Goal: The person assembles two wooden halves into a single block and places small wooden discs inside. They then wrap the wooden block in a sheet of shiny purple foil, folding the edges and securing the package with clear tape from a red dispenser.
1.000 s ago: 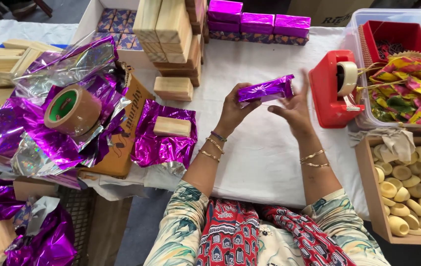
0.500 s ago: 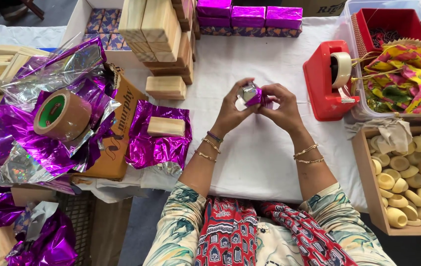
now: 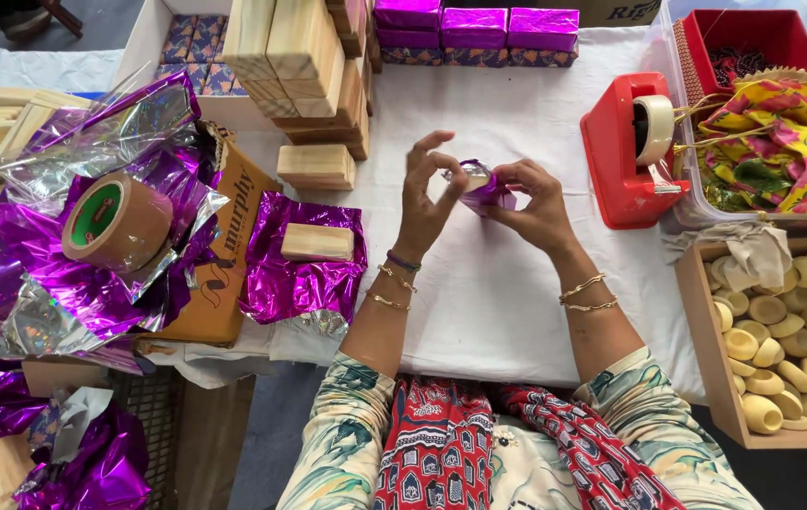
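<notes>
A small block wrapped in purple foil [image 3: 485,187] is held end-on above the white tablecloth [image 3: 517,293], between the 2 hands. The left hand [image 3: 427,194] pinches the block's near end with thumb and bent forefinger, while its other fingers [image 3: 430,144] are spread and lifted clear. The right hand [image 3: 536,200] grips the opposite side, fingertips pressed together on the foil fold. Both wrists carry thin bangles.

Just left of the left fingers lies a bare wooden block [image 3: 317,242] resting on an open sheet of purple foil [image 3: 300,274]. Beyond it, farther from the fingers, a stack of wooden blocks [image 3: 304,66] stands at the table's far side, with a single block [image 3: 317,165] in front. Past the fingertips, along the far edge, sit 3 wrapped purple boxes [image 3: 475,26].

Right of the right fingers stands a red tape dispenser [image 3: 628,151]; beyond it, a clear bin holds floral cloth pouches [image 3: 781,142]. Nearer the person on that side, a wooden tray [image 3: 706,359] holds pale round pieces [image 3: 791,340].

Well left of both hands, a roll of brown tape [image 3: 116,223] sits on crumpled purple foil [image 3: 54,283].
</notes>
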